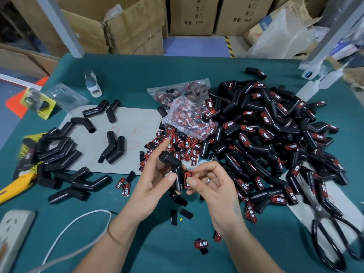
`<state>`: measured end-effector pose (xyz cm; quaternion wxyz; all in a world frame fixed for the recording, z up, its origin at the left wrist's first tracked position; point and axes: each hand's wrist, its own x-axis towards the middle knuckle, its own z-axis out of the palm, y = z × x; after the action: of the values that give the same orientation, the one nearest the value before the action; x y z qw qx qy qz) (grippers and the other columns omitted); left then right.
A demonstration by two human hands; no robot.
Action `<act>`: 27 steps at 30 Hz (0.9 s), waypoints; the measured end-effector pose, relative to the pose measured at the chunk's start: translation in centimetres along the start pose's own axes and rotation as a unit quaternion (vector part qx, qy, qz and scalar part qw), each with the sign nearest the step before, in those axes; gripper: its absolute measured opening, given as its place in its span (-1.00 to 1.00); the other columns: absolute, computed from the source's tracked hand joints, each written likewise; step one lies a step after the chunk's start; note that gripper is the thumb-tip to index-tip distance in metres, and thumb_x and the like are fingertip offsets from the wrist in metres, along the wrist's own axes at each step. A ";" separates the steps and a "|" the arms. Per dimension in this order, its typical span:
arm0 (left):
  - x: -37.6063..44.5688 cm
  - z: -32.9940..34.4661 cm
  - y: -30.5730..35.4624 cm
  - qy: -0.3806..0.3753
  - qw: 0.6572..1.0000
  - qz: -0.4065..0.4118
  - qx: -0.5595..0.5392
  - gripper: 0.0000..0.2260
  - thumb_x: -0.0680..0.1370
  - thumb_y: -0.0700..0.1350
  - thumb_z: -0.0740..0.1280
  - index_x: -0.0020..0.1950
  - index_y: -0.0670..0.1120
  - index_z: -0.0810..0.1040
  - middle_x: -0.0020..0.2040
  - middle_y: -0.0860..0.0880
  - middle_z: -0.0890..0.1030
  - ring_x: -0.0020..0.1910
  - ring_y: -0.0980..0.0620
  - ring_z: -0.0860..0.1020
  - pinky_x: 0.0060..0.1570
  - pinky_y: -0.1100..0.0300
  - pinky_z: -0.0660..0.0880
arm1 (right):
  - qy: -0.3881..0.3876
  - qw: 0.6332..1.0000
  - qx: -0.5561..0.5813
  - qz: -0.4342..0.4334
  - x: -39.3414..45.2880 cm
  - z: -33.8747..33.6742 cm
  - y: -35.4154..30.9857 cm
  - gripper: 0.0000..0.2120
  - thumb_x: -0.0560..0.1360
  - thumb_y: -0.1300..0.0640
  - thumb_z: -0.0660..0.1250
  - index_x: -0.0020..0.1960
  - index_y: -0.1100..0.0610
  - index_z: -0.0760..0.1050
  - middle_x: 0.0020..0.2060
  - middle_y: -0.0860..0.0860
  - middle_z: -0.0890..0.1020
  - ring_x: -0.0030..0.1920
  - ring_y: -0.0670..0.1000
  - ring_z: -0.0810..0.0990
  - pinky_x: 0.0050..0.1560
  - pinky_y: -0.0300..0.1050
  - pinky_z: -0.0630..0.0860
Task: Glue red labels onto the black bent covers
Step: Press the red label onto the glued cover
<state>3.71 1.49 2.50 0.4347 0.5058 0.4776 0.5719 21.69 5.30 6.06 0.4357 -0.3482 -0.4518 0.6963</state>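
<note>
- Head view: both forearms are raised over the green table (197, 229), hands brought together at centre.
- Left hand (155, 180): a black bent cover (173, 168) is gripped, thumb curled on its side, index finger extended.
- Right hand (212, 182): a red label (189, 176) is pinched between thumb and fingertips and held against the cover's lower leg.
- Labelled covers (266, 134) are heaped at right, bare covers (65, 154) at left, loose labels (177, 146) just beyond the hands.

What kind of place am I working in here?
Probably a small workshop or packing bench in a storeroom: stacked cardboard boxes behind, a big heap of labelled black covers, and loose red labels on the green table.
</note>
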 end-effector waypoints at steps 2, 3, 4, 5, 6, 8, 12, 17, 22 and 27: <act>0.1 -0.3 -0.3 0.006 1.000 -0.007 -0.022 -0.36 0.67 0.09 0.39 0.68 0.13 0.17 0.36 -0.10 0.57 0.31 -0.11 0.55 0.35 0.02 0.48 | 0.001 1.000 0.000 0.003 0.3 0.2 -0.1 -0.83 0.40 0.10 0.58 -0.04 0.01 0.65 -0.22 -0.08 0.64 -0.20 -0.07 0.62 -0.15 -0.18 0.63; 0.2 -0.5 -0.3 0.005 0.999 -0.011 -0.036 -0.36 0.67 0.09 0.40 0.68 0.14 0.18 0.35 -0.10 0.58 0.28 -0.11 0.56 0.32 -0.01 0.50 | 0.002 1.000 -0.001 0.004 0.5 0.3 -0.3 -0.83 0.39 0.08 0.58 -0.05 0.00 0.65 -0.22 -0.08 0.64 -0.20 -0.07 0.62 -0.16 -0.18 0.63; 0.4 -0.5 -0.1 0.006 0.999 -0.014 -0.048 -0.35 0.66 0.08 0.41 0.68 0.16 0.18 0.32 -0.09 0.59 0.24 -0.10 0.57 0.26 -0.05 0.51 | 0.002 1.000 -0.002 0.003 0.7 0.5 -0.4 -0.83 0.39 0.06 0.58 -0.06 -0.02 0.66 -0.22 -0.08 0.64 -0.20 -0.08 0.62 -0.17 -0.18 0.62; 0.7 -0.6 0.2 0.008 0.998 -0.017 -0.058 -0.35 0.65 0.08 0.42 0.67 0.17 0.19 0.28 -0.08 0.59 0.19 -0.09 0.57 0.20 -0.08 0.50 | 0.002 1.000 -0.003 -0.001 1.0 0.7 -0.7 -0.83 0.38 0.05 0.58 -0.06 -0.03 0.66 -0.22 -0.08 0.64 -0.20 -0.08 0.61 -0.18 -0.18 0.62; 1.1 -0.6 0.6 0.011 0.997 -0.018 -0.070 -0.35 0.64 0.08 0.43 0.67 0.18 0.20 0.25 -0.08 0.60 0.14 -0.08 0.57 0.15 -0.09 0.49 | 0.000 1.000 -0.005 -0.008 1.2 0.9 -1.0 -0.84 0.38 0.05 0.57 -0.06 -0.04 0.66 -0.22 -0.09 0.64 -0.19 -0.09 0.60 -0.19 -0.19 0.61; 2.2 -0.7 1.9 0.007 0.995 -0.007 -0.102 -0.36 0.64 0.06 0.44 0.65 0.20 0.23 0.20 -0.06 0.60 0.10 -0.05 0.59 0.05 0.00 0.56 | -0.017 0.999 -0.006 -0.030 1.6 1.5 -2.1 -0.85 0.40 0.08 0.56 -0.06 -0.04 0.66 -0.21 -0.09 0.63 -0.19 -0.08 0.60 -0.21 -0.20 0.59; 3.9 -1.0 3.7 -0.021 0.991 0.027 -0.126 -0.39 0.66 -0.02 0.42 0.64 0.20 0.25 0.21 -0.04 0.62 0.15 -0.02 0.58 0.16 0.11 0.56 | -0.075 0.994 -0.016 -0.076 1.8 2.5 -4.1 -0.83 0.45 0.17 0.55 -0.03 -0.03 0.64 -0.18 -0.07 0.64 -0.18 -0.02 0.66 -0.21 -0.20 0.60; 1.9 -1.8 1.7 0.022 0.987 0.000 -0.160 -0.38 0.62 -0.05 0.46 0.62 0.21 0.30 0.12 -0.22 0.55 0.08 -0.14 0.56 0.07 0.01 0.56 | -0.113 0.993 -0.019 -0.038 -0.3 2.6 -2.3 -0.82 0.44 0.18 0.55 -0.09 -0.04 0.59 -0.20 -0.04 0.65 -0.18 -0.09 0.62 -0.19 -0.19 0.61; 0.8 -2.6 0.0 0.008 0.993 -0.026 -0.118 -0.40 0.63 -0.14 0.34 0.63 0.21 0.28 0.16 -0.14 0.61 0.07 -0.10 0.59 0.02 0.07 0.59 | -0.050 0.997 -0.002 0.062 0.2 2.5 0.5 -0.85 0.42 0.12 0.55 -0.14 -0.04 0.58 -0.17 0.03 0.67 -0.17 0.02 0.66 -0.18 -0.18 0.58; 0.5 -2.7 0.5 -0.014 0.994 -0.042 -0.099 -0.43 0.63 -0.15 0.33 0.60 0.23 0.32 0.22 0.01 0.62 0.05 0.03 0.60 -0.01 0.21 0.57 | -0.030 0.989 0.099 0.105 1.3 2.6 1.5 -0.86 0.46 0.08 0.53 -0.12 0.01 0.56 -0.15 0.03 0.68 -0.17 0.02 0.65 -0.11 -0.18 0.59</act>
<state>0.98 1.64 2.99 0.5128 0.4477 0.4335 0.5905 18.52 5.35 5.43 0.3786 -0.3282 -0.3543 0.7895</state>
